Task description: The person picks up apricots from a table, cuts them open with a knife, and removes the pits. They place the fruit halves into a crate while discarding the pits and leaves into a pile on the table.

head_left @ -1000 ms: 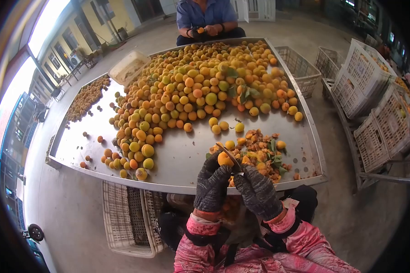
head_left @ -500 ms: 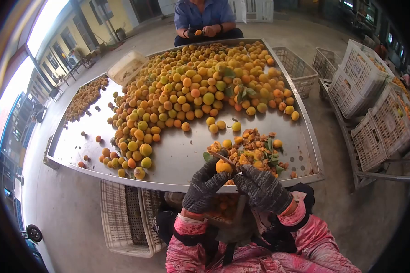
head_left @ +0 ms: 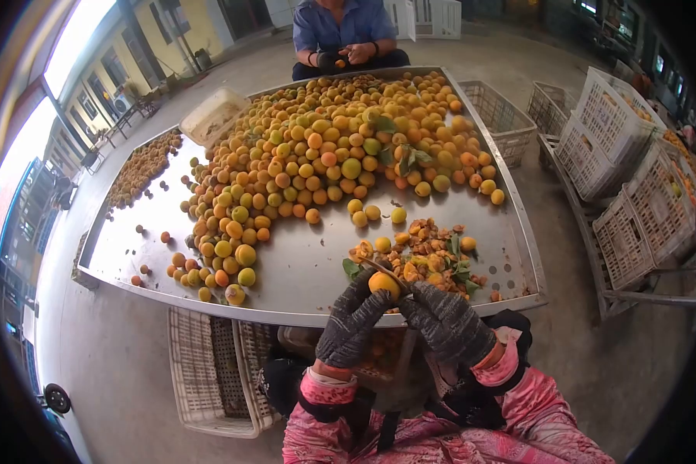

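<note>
In dark grey knit gloves, both hands meet above the near edge of the metal table [head_left: 301,290]. My left hand [head_left: 352,321] is closed around an orange apricot [head_left: 383,284]. Fingers bent, my right hand [head_left: 447,321] grips a small knife [head_left: 387,271], whose thin blade lies across the top of the apricot; its handle is hidden in the glove. Just beyond the hands lies a heap of torn apricot pieces [head_left: 425,259] mixed with green leaves. A large pile of whole apricots [head_left: 309,155] covers the middle and far side of the table.
Apricot stones [head_left: 143,166] lie at the table's left, near a pale plastic tub [head_left: 213,116]. Across the table sits a person in a blue shirt [head_left: 344,31]. Plastic crates stand below the table [head_left: 197,363], behind its right edge [head_left: 503,120] and stacked on a cart [head_left: 607,127].
The knife blade has shifted slightly over the apricot, and my left hand has turned a little to the right. Across the table, the other person's hands have moved slightly.
</note>
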A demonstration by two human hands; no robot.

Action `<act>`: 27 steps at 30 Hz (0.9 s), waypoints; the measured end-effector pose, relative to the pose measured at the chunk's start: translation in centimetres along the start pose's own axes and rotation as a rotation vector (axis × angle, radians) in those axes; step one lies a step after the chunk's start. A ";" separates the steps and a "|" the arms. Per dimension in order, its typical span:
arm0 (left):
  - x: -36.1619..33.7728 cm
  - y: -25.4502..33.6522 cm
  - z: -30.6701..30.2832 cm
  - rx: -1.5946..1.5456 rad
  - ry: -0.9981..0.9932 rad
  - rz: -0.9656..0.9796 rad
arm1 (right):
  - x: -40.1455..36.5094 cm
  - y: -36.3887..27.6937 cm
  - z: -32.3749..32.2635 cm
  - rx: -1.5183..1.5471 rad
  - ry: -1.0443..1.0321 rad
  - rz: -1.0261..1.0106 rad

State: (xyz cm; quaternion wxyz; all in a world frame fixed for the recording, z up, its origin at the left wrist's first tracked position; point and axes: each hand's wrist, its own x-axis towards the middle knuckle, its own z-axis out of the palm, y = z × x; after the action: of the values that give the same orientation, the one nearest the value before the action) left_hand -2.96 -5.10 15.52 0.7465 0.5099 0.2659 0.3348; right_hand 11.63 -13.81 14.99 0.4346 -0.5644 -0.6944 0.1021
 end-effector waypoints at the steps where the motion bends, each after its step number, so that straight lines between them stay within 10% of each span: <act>1: -0.1 -0.1 0.1 0.001 0.001 -0.001 | 0.0 -0.1 0.1 0.002 0.000 0.000; 9: -0.2 -1.4 4.2 -0.371 0.289 0.080 | -1.7 -0.1 4.0 0.101 0.136 0.220; 19: 0.0 -0.3 0.0 0.051 0.019 0.091 | -0.1 -0.6 0.1 0.195 -0.131 0.189; 27: -0.2 -2.0 3.7 -0.287 0.317 0.140 | -1.0 -0.8 4.4 0.308 0.241 0.325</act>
State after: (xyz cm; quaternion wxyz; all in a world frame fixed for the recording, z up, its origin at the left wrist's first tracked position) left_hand 0.14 -7.91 14.96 0.7351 0.3568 0.2936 0.4960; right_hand 7.93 -13.46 12.35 0.5730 -0.6038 -0.5141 0.2071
